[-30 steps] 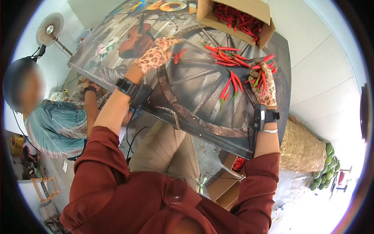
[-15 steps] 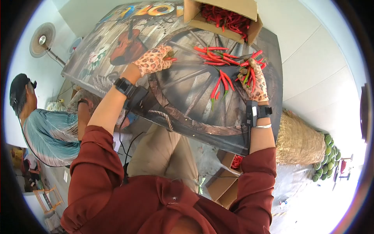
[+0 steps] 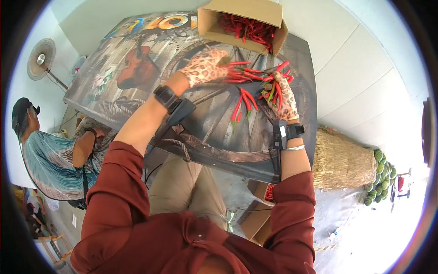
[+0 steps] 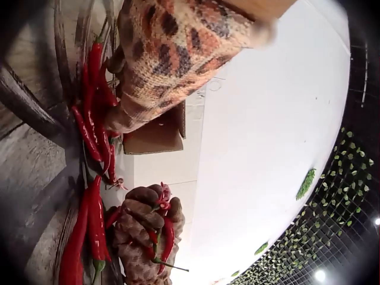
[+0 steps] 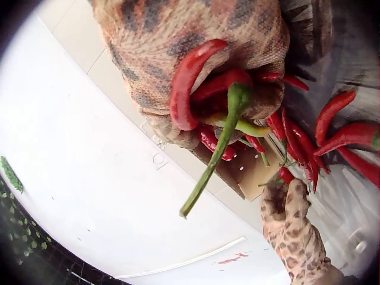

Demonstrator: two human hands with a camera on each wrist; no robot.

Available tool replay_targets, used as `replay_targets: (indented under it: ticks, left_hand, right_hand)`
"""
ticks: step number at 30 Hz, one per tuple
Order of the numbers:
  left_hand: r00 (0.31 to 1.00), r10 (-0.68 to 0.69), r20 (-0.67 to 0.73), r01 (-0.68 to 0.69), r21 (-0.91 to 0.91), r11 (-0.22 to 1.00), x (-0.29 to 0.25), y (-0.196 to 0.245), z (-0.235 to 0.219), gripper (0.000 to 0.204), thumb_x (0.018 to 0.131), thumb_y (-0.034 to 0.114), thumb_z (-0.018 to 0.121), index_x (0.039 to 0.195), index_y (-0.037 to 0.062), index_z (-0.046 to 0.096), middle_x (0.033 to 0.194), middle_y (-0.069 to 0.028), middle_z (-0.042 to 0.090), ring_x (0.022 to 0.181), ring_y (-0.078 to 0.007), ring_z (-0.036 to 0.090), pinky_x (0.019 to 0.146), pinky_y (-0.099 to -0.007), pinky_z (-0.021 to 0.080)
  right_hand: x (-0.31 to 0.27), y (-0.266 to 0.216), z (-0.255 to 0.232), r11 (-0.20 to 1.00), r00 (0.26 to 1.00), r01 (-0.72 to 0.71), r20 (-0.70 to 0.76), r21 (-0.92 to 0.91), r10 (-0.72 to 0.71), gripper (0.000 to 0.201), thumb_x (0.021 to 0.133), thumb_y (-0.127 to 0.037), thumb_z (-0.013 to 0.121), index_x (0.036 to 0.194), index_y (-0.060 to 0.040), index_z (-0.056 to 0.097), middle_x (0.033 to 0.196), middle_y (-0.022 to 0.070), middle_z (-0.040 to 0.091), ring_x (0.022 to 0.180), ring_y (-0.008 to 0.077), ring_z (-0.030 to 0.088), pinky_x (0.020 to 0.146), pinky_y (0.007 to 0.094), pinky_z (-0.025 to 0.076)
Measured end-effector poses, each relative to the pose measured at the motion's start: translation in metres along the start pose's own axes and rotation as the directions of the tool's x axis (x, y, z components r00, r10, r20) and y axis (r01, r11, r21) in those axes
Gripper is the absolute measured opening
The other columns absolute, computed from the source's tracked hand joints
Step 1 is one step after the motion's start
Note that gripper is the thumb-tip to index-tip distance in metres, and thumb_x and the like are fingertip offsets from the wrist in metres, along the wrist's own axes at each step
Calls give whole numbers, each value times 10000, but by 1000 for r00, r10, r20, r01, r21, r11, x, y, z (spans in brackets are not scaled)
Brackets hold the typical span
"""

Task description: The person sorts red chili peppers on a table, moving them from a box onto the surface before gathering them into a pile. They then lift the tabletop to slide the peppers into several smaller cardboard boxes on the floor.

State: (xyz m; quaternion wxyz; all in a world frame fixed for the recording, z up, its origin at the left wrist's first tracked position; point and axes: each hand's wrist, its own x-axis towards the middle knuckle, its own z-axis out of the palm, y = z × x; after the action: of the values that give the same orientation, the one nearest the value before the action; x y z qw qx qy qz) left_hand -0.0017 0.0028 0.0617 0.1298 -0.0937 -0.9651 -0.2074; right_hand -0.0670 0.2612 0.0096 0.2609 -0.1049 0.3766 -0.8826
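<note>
Both hands wear leopard-print gloves. My right hand (image 3: 281, 98) grips several red chili peppers (image 5: 187, 83), one with a long green stem and one partly green-yellow. My left hand (image 3: 207, 67), blurred in the head view, is at the left end of a loose pile of red chilies (image 3: 248, 75) on the table. In the right wrist view the left hand (image 5: 294, 231) pinches a small red chili (image 5: 286, 175) at its fingertips. A smaller group of chilies (image 3: 245, 102) lies nearer my body, left of the right hand.
A cardboard box (image 3: 242, 13) of red chilies lies open toward me at the table's (image 3: 214, 132) far edge. Below the near edge stands another carton (image 3: 258, 223) with chilies. A person (image 3: 54, 155) sits at the left. Straw matting (image 3: 344, 160) and watermelons (image 3: 381, 178) are at the right.
My left hand picked up the chilies lying apart on the left, then moved right to the loose pile. The right hand keeps its bunch in place. The head view has shifted.
</note>
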Motion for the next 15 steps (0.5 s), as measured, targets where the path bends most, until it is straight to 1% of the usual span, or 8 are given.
replay_targets:
  ticks: [2,3,4,6,8,10,14,15]
  left_hand:
    - [973,9,229,-26,74,997,18,5,5,522,833,385,593,1245,75,509,1192,-169,538,1145,-303,490,992,-389,365]
    - [966,-20,259,-35,207,978,20,15,5,589,826,430,599,1308,117,467,1286,-181,483,1232,-321,420,1044,-396,316]
    - [965,-18,261,-36,204,978,20,10,15,589,826,430,599,1308,117,467,1286,-181,483,1232,-321,420,1044,-396,316]
    - [983,171,63,-180,212,960,18,-3,37,676,824,462,595,1366,109,398,1368,-197,407,1294,-336,347,1082,-402,264]
    - [980,128,152,-151,149,977,21,-11,45,714,833,476,580,1384,79,360,1408,-205,354,1308,-332,330,1097,-387,244]
    - [961,84,264,-120,120,986,24,-8,43,726,847,489,541,1420,115,298,1450,-146,312,1364,-295,236,1132,-385,150]
    - [964,105,244,-153,184,971,24,5,43,588,817,329,599,1300,28,454,1264,-215,490,1213,-346,428,1034,-377,333]
    - [974,161,159,-191,201,961,22,4,45,558,780,311,622,1244,24,501,1192,-220,530,1156,-352,473,990,-391,373]
  right_hand:
    - [-1,0,0,1000,1000,5,2,10,-5,207,892,-203,590,1037,-57,567,795,86,606,626,144,572,483,278,472]
    - [0,1,0,1000,1000,0,9,15,-1,212,892,-205,590,1041,-57,566,796,87,607,630,144,574,488,278,473]
    - [1,1,-2,1000,1000,-6,15,20,5,216,892,-208,591,1045,-57,565,797,89,608,634,145,576,494,278,474]
    - [3,1,-4,1000,999,-7,33,29,6,215,894,-209,587,1047,-59,563,800,88,607,640,146,579,507,283,477]
    - [1,0,-3,1000,1000,-9,7,22,8,210,897,-209,583,1045,-62,565,797,85,605,639,148,580,517,287,481]
    - [0,0,-1,1000,1000,-17,-11,-3,17,214,894,-213,589,1041,-59,568,790,78,603,633,150,580,517,286,483]
    - [2,1,-4,999,1000,-15,10,28,15,227,889,-223,600,1029,-48,570,785,69,604,626,148,579,516,286,485]
    - [2,0,-4,1000,1000,-10,6,2,10,230,887,-225,602,1026,-45,570,787,67,604,623,147,578,515,286,485]
